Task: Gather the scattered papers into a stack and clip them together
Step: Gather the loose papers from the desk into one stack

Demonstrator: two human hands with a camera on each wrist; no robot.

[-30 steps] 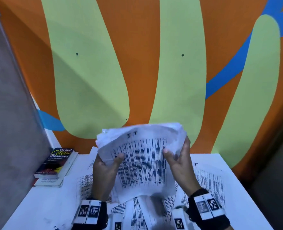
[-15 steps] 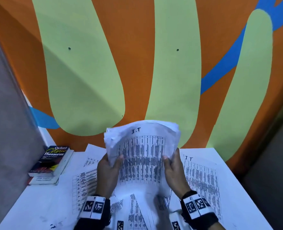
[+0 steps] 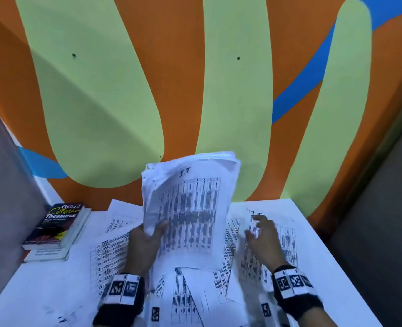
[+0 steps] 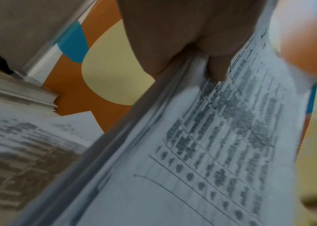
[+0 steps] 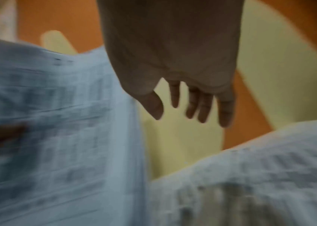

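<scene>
Orange wall [image 3: 176, 67], left hand [image 3: 145, 241] gripping stack [image 3: 190, 208]

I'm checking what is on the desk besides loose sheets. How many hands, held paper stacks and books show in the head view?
Hands: 2, the left hand and the right hand
Held paper stack: 1
Books: 2, the thesaurus on a lower book
Total: 5

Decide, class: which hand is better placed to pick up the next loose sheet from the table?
Probably the right hand. Its fingers are spread and hold nothing, above a loose sheet on the table. The left hand grips the gathered stack.
</scene>
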